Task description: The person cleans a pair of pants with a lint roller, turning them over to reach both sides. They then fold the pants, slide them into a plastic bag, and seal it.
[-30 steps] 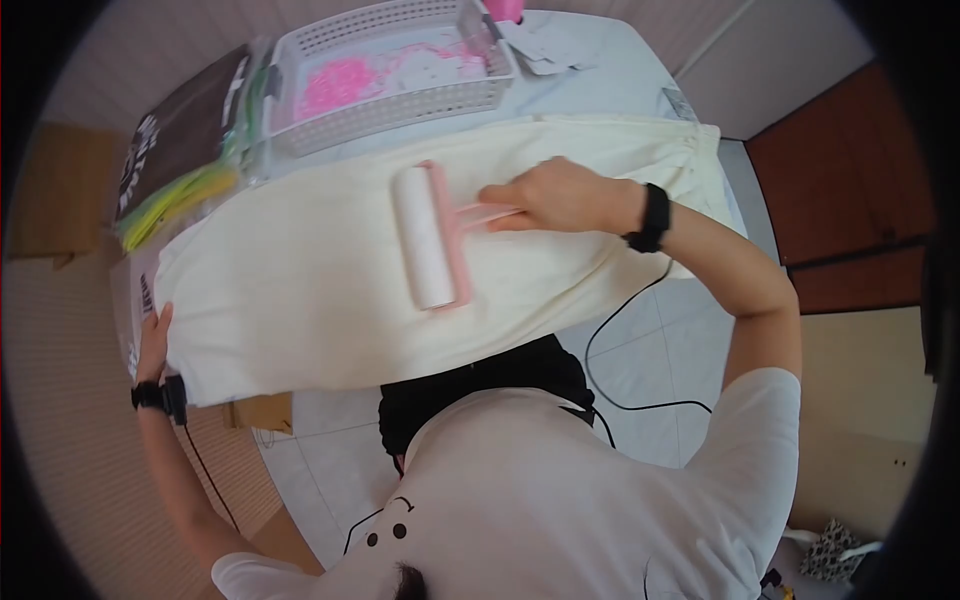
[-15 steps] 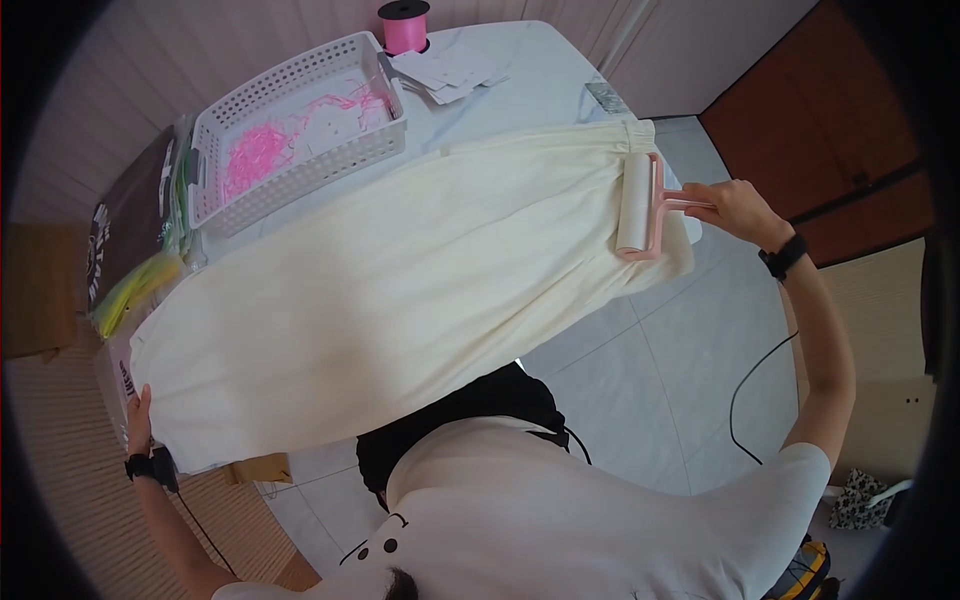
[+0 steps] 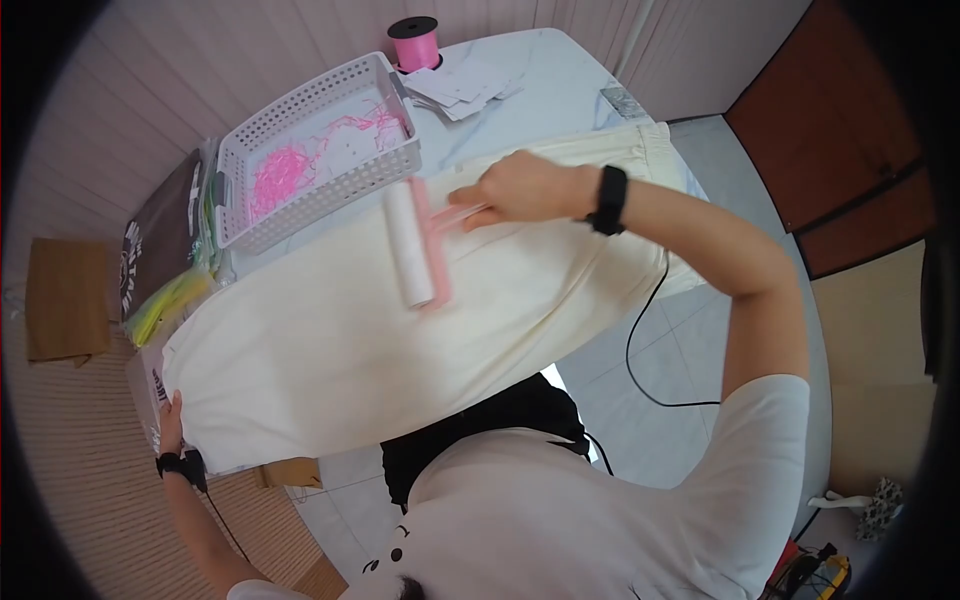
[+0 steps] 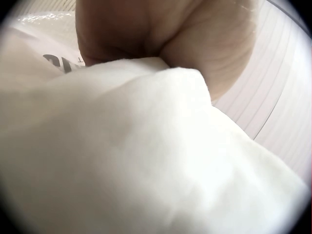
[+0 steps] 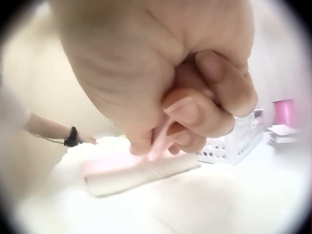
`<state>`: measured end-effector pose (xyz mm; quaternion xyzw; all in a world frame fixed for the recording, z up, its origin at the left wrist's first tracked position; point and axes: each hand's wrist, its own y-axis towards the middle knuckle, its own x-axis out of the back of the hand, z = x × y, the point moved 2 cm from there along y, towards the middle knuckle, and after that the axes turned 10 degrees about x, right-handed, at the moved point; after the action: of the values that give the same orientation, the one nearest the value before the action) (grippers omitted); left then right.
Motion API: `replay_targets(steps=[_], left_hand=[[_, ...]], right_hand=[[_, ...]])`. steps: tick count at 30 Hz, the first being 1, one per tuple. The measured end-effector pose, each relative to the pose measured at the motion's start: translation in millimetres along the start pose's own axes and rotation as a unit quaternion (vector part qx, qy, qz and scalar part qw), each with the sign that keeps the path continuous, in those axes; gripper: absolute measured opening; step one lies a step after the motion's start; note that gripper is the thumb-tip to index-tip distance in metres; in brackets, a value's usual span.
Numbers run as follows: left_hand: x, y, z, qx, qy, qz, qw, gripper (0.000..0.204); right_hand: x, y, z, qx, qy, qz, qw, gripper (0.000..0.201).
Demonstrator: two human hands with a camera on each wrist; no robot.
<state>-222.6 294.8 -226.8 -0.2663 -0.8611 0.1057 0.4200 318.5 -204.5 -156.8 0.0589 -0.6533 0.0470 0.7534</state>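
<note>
Right hand: the right hand (image 3: 530,188) has its fingers and thumb closed around the pink handle of the lint roller (image 3: 410,245); the grip is narrow.
Lint roller: it is over the upper middle part of the cream garment (image 3: 320,330), near the basket corner. Its white cylinder points along the width of the cloth, and its pink frame is a little blurred. I cannot tell how hard it presses.
Left hand: the left hand (image 3: 171,422) holds the garment at its far left corner, the cloth going in between thumb and palm; some of its fingers are hidden.
Garment: it lies long across the table (image 3: 530,70), with soft wrinkles and a gathered band at the right end.
Basket: the white basket (image 3: 325,198) stands behind the garment, with pink strands (image 3: 280,180) inside.
Spool: the pink spool (image 3: 415,50) stands upright beside the white papers (image 3: 455,90).
Left side: a dark package (image 3: 165,240) lies beside the basket, with a yellow-green bundle (image 3: 168,308) at its lower end.
</note>
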Motion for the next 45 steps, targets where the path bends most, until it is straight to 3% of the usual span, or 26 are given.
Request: replay_targets(steps=[2,5,6,9,10,12,14,19,24,28,34,37,38,41,42,44,45], left_hand=[[-1.4,-3.2,-1.7,-0.002,-0.013,-0.005,1.000,0.057],[-1.2,-1.5,-0.9,-0.005,0.004,0.003,1.000,0.055],[0.8,0.9,-0.6,-0.007,0.015,0.007,1.000,0.054],[10.5,11.4,7.0,0.027,0.078,-0.011,0.997,0.055],[-1.7,-2.5,-5.2,-0.002,0.014,0.003,1.000,0.057],[-4.2,-5.2,-10.1,0.010,0.007,0.021,1.000,0.058],[-1.3,-2.6,-5.8,0.014,0.000,0.030,0.999,0.059],[1.5,6.5,3.4,0.016,-0.026,0.021,0.999,0.057],[2.1,3.1,-3.0,0.019,-0.003,0.011,1.000,0.057],[1.3,1.3,-1.0,0.025,0.008,-0.010,1.000,0.054],[8.9,14.7,11.6,0.003,0.049,-0.053,0.997,0.050],[5.8,7.4,0.2,0.004,0.074,-0.013,0.997,0.058],[2.6,2.2,-8.2,0.000,0.080,-0.005,0.997,0.060],[-1.9,-7.4,-17.1,-0.030,0.099,-0.021,0.994,0.059],[-0.7,-1.3,-11.8,-0.040,0.111,-0.038,0.992,0.058],[3.4,2.1,-11.2,-0.053,0.144,-0.058,0.986,0.057],[4.8,0.8,-13.5,-0.057,0.164,-0.059,0.983,0.056]], right_hand=[[8.9,-40.5,-19.4,-0.023,-0.006,0.015,1.000,0.040],[25.0,-125.2,-37.1,-0.173,0.002,0.049,0.984,0.041],[25.8,-159.1,-41.9,-0.183,-0.015,0.027,0.983,0.038],[37.5,-246.3,-38.1,-0.278,-0.053,0.043,0.958,0.037],[40.9,-269.6,-35.8,-0.293,-0.050,0.035,0.954,0.037],[49.9,-287.7,-26.9,-0.330,-0.040,0.027,0.943,0.037],[60.8,-288.5,-13.2,-0.373,-0.026,0.027,0.927,0.036],[37.1,-212.7,36.3,-0.172,0.012,-0.123,0.977,0.038],[4.9,-169.9,71.8,-0.170,0.002,0.017,0.985,0.042],[4.4,-223.1,63.2,-0.226,0.013,-0.011,0.974,0.046],[2.9,-343.1,61.7,-0.390,-0.007,-0.088,0.916,0.045],[24.5,-351.5,66.9,-0.533,0.012,-0.126,0.837,0.039],[25.3,-348.8,62.2,-0.543,0.044,-0.205,0.813,0.036],[32.1,-315.1,40.0,-0.581,0.154,-0.311,0.736,0.040],[20.8,-309.0,19.2,-0.533,0.227,-0.367,0.728,0.043],[2.9,-293.2,-26.6,-0.504,0.235,-0.438,0.706,0.044],[-1.7,-286.0,-46.8,-0.514,0.222,-0.418,0.716,0.044]])
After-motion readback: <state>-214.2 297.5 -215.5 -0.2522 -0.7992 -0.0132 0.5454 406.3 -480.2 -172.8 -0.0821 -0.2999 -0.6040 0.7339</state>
